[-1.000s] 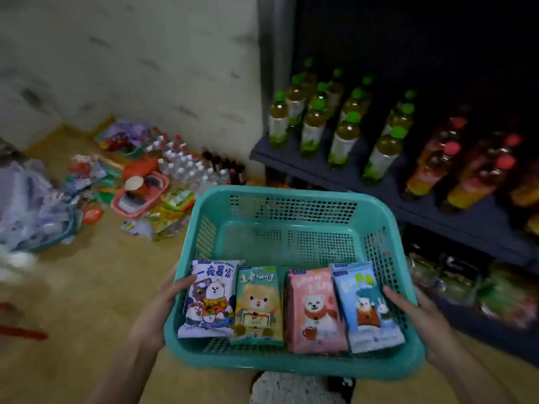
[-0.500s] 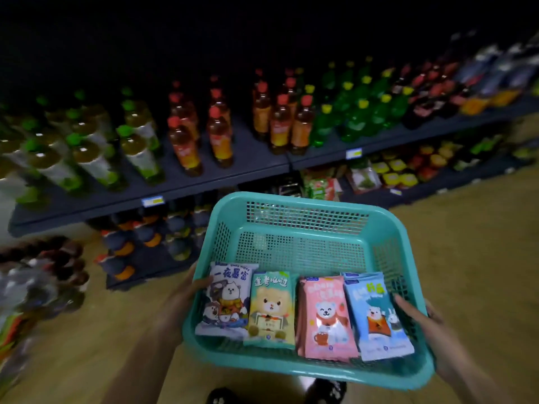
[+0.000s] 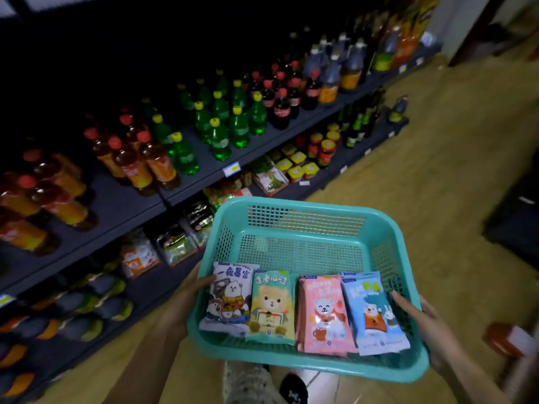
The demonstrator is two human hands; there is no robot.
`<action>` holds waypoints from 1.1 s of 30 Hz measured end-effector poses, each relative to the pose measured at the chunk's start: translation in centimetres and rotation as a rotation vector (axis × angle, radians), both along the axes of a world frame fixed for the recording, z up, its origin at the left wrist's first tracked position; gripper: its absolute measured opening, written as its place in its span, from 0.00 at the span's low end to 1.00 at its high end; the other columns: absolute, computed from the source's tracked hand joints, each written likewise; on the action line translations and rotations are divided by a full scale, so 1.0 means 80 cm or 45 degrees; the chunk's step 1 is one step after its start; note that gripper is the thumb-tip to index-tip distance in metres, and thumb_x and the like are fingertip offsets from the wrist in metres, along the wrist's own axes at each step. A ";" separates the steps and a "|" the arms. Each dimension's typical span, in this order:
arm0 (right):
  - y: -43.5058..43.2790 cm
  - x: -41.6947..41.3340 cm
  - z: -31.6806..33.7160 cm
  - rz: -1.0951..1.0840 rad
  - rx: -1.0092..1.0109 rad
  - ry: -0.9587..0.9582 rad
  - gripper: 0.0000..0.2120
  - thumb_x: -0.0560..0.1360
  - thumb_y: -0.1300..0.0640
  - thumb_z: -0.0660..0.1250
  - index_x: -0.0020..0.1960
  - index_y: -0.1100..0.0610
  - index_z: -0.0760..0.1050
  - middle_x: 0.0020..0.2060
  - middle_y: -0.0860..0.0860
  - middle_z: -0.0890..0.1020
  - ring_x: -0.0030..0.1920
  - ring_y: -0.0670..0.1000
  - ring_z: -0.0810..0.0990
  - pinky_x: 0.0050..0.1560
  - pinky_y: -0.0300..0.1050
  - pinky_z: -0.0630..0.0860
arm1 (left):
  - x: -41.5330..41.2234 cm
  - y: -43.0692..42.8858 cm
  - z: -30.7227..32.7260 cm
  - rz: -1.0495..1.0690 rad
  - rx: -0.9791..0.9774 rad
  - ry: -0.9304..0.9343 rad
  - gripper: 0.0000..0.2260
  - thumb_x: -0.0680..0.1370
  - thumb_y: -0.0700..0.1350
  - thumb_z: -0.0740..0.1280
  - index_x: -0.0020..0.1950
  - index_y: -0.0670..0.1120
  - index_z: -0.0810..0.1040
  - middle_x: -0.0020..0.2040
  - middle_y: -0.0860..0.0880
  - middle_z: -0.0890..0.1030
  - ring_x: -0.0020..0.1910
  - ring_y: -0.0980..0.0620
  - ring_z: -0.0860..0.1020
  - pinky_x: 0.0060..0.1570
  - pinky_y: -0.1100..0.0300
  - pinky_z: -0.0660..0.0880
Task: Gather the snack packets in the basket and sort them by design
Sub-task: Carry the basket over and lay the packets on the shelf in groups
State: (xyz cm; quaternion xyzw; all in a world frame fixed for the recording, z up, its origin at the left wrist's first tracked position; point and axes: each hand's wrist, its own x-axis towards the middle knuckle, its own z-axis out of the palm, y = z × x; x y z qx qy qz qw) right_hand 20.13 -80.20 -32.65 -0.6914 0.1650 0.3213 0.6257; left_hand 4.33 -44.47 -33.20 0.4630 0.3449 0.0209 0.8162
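The left hand (image 3: 186,298) and the right hand (image 3: 423,319) are gripping the teal perforated plastic basket (image 3: 306,208) by its side walls, each hooking a thumb over the rim, with the other fingers underneath and mostly hidden. Lying flat in a row along its near edge are a glossy white snack packet (image 3: 230,298), a green-yellow packet (image 3: 271,307), a pink packet (image 3: 323,313) and a blue packet (image 3: 373,313). They are probably light, soft and slippery, so pinching a sealed end looks safest.
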 end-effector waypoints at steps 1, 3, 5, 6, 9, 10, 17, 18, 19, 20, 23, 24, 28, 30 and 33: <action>-0.002 0.011 -0.001 -0.011 -0.013 0.009 0.37 0.51 0.42 0.80 0.56 0.55 0.78 0.44 0.55 0.86 0.43 0.57 0.84 0.50 0.55 0.80 | 0.021 0.002 0.001 -0.017 0.005 0.010 0.15 0.76 0.36 0.61 0.55 0.53 0.77 0.48 0.46 0.85 0.45 0.45 0.83 0.38 0.54 0.81; -0.003 0.038 -0.004 -0.068 -0.007 0.019 0.39 0.47 0.42 0.81 0.56 0.54 0.78 0.45 0.56 0.86 0.43 0.58 0.84 0.53 0.57 0.78 | 0.064 0.008 0.000 -0.051 0.024 0.055 0.14 0.77 0.36 0.60 0.55 0.53 0.77 0.48 0.45 0.85 0.45 0.44 0.83 0.40 0.52 0.80; 0.002 0.069 -0.005 -0.118 0.004 0.004 0.36 0.53 0.45 0.79 0.58 0.55 0.77 0.45 0.56 0.86 0.45 0.59 0.83 0.52 0.56 0.78 | 0.107 0.020 -0.003 -0.100 0.024 0.062 0.15 0.77 0.38 0.62 0.57 0.55 0.77 0.53 0.43 0.83 0.51 0.40 0.81 0.48 0.48 0.78; 0.006 0.085 -0.006 -0.135 0.001 -0.008 0.34 0.56 0.46 0.78 0.59 0.56 0.77 0.45 0.56 0.86 0.46 0.60 0.83 0.51 0.55 0.78 | 0.129 0.028 -0.003 -0.122 0.020 0.064 0.14 0.76 0.39 0.65 0.57 0.54 0.78 0.55 0.42 0.82 0.53 0.39 0.80 0.50 0.46 0.78; 0.020 0.132 -0.002 -0.191 -0.004 -0.012 0.31 0.58 0.48 0.76 0.58 0.58 0.77 0.44 0.57 0.86 0.43 0.59 0.83 0.45 0.52 0.81 | 0.197 0.051 0.001 -0.204 -0.009 0.041 0.25 0.61 0.48 0.78 0.56 0.54 0.80 0.57 0.40 0.81 0.53 0.37 0.80 0.52 0.44 0.76; 0.025 0.148 -0.001 -0.196 -0.017 -0.002 0.35 0.52 0.45 0.79 0.55 0.58 0.79 0.44 0.58 0.86 0.42 0.59 0.84 0.45 0.54 0.82 | 0.219 0.058 0.001 -0.244 -0.022 0.023 0.30 0.57 0.48 0.79 0.58 0.53 0.79 0.58 0.39 0.81 0.55 0.37 0.80 0.54 0.43 0.76; 0.033 0.263 0.006 -0.235 0.017 -0.030 0.27 0.60 0.48 0.75 0.55 0.58 0.78 0.43 0.59 0.86 0.40 0.59 0.85 0.51 0.57 0.79 | 0.338 0.069 -0.002 -0.303 -0.098 -0.014 0.32 0.51 0.48 0.81 0.54 0.54 0.81 0.54 0.43 0.83 0.51 0.41 0.82 0.45 0.49 0.79; 0.029 0.279 0.006 -0.236 0.009 -0.030 0.22 0.64 0.51 0.73 0.55 0.58 0.78 0.42 0.59 0.86 0.39 0.59 0.85 0.50 0.56 0.80 | 0.351 0.065 -0.002 -0.300 -0.104 -0.022 0.32 0.51 0.48 0.82 0.54 0.54 0.81 0.54 0.43 0.83 0.50 0.42 0.82 0.43 0.50 0.80; 0.025 0.296 0.007 -0.232 -0.007 -0.028 0.18 0.67 0.53 0.71 0.54 0.57 0.78 0.42 0.59 0.86 0.38 0.58 0.85 0.48 0.55 0.80 | 0.364 0.061 -0.003 -0.284 -0.102 -0.024 0.32 0.52 0.48 0.82 0.56 0.54 0.80 0.53 0.43 0.84 0.49 0.42 0.83 0.43 0.50 0.80; 0.021 0.313 0.006 -0.224 -0.016 -0.025 0.14 0.69 0.54 0.70 0.54 0.57 0.78 0.41 0.59 0.86 0.37 0.58 0.85 0.45 0.53 0.81 | 0.377 0.057 -0.007 -0.266 -0.098 -0.014 0.33 0.54 0.48 0.81 0.58 0.53 0.78 0.53 0.43 0.83 0.50 0.41 0.82 0.43 0.50 0.80; 0.003 0.369 0.001 -0.183 -0.046 -0.020 0.11 0.72 0.56 0.69 0.53 0.57 0.77 0.39 0.58 0.86 0.34 0.57 0.85 0.35 0.47 0.82 | 0.414 0.036 -0.020 -0.195 -0.073 0.000 0.35 0.59 0.48 0.78 0.65 0.50 0.73 0.57 0.40 0.81 0.53 0.38 0.81 0.51 0.46 0.78; -0.003 0.390 0.000 -0.162 -0.055 -0.010 0.11 0.72 0.56 0.69 0.54 0.57 0.77 0.40 0.59 0.86 0.34 0.57 0.84 0.34 0.46 0.82 | 0.427 0.025 -0.024 -0.160 -0.068 0.021 0.30 0.65 0.46 0.74 0.66 0.50 0.72 0.57 0.39 0.81 0.53 0.37 0.80 0.53 0.44 0.77; -0.025 0.484 -0.005 -0.010 -0.133 -0.058 0.11 0.74 0.54 0.68 0.54 0.56 0.77 0.40 0.56 0.86 0.37 0.56 0.83 0.36 0.45 0.80 | 0.469 -0.021 -0.048 0.029 -0.014 0.132 0.16 0.76 0.39 0.63 0.61 0.55 0.74 0.57 0.40 0.79 0.51 0.39 0.79 0.41 0.54 0.80; -0.034 0.537 -0.006 0.097 -0.178 -0.093 0.08 0.75 0.54 0.67 0.52 0.55 0.76 0.38 0.51 0.84 0.37 0.53 0.82 0.33 0.41 0.77 | 0.488 -0.053 -0.058 0.100 -0.004 0.214 0.17 0.77 0.39 0.62 0.62 0.56 0.74 0.57 0.42 0.79 0.46 0.45 0.82 0.39 0.56 0.80; -0.038 0.607 -0.011 0.272 -0.260 -0.152 0.03 0.75 0.54 0.67 0.47 0.53 0.76 0.36 0.49 0.82 0.36 0.49 0.79 0.27 0.36 0.73 | 0.518 -0.091 -0.064 0.206 0.035 0.226 0.13 0.78 0.36 0.60 0.55 0.54 0.74 0.49 0.44 0.81 0.34 0.53 0.83 0.30 0.61 0.78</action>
